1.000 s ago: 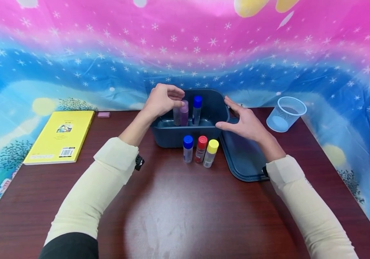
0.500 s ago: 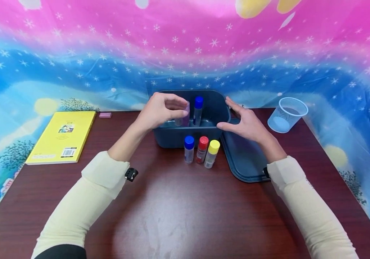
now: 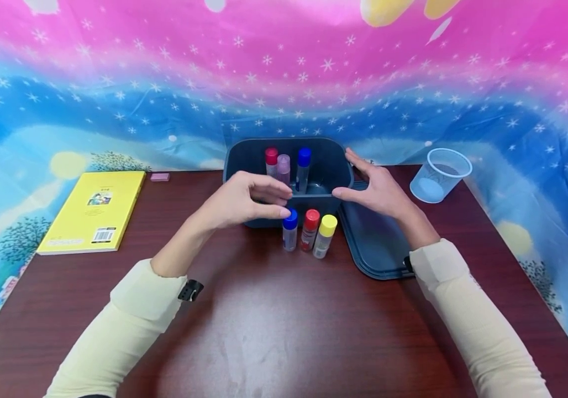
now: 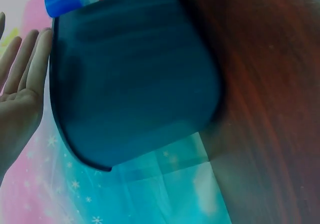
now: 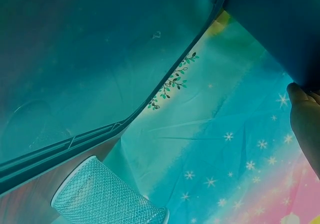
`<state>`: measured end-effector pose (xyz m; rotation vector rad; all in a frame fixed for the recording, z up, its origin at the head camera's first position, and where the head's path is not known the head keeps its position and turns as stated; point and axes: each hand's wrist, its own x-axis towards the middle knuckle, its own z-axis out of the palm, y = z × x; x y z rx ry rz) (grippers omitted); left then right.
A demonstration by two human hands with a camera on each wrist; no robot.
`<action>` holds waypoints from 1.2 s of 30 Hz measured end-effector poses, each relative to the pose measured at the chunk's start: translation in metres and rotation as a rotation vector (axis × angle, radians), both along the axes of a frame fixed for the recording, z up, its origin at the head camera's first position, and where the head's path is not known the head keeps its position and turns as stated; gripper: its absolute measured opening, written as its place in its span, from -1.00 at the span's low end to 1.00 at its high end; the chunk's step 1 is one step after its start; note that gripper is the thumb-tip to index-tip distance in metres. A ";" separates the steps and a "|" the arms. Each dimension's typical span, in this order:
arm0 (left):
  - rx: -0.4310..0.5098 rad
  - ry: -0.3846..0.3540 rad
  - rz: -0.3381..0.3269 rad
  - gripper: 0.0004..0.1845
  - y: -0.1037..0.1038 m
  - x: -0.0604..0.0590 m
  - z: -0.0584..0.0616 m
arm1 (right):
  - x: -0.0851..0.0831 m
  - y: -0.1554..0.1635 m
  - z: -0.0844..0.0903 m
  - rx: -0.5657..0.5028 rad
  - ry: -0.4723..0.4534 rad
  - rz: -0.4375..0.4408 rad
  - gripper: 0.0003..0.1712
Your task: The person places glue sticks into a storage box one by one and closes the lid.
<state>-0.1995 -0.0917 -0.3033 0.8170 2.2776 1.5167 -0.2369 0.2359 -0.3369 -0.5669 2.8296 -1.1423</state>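
Observation:
A dark blue bin (image 3: 238,146) stands at the table's far middle. Inside it stand a red-capped bottle (image 3: 271,159), a pink bottle (image 3: 283,168) and a blue-capped bottle (image 3: 303,166). Three more stand in front of it: blue-capped (image 3: 289,231), red-capped (image 3: 309,229) and yellow-capped (image 3: 324,236). My left hand (image 3: 256,200) hovers before the bin, loosely curved and holding nothing, its thumb tip at the front blue cap. My right hand (image 3: 375,189) rests flat against the bin's right wall, fingers straight. The left wrist view shows the bin's outer wall (image 4: 135,83) and my right hand (image 4: 20,88).
The bin's dark blue lid (image 3: 374,243) lies flat to the right, under my right forearm. A clear plastic cup (image 3: 438,174) sits at the far right, and shows as the cup (image 5: 105,196) in the right wrist view. A yellow book (image 3: 92,211) and pink eraser (image 3: 159,177) lie left.
My left hand let go of the pink bottle inside the bin and drew back towards the front row. The red-capped bottle in the bin is now uncovered. The right hand stayed put.

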 end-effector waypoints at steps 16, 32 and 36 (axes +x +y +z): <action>-0.052 0.032 0.080 -0.50 0.016 0.012 -0.038 | 0.000 0.000 0.000 0.011 0.006 -0.011 0.12; 0.008 0.046 0.100 -0.65 0.006 0.015 -0.029 | -0.001 0.000 0.001 -0.002 -0.004 0.000 0.12; 0.041 0.038 0.098 -0.66 0.000 0.015 -0.020 | -0.001 0.000 0.002 0.001 -0.008 0.002 0.12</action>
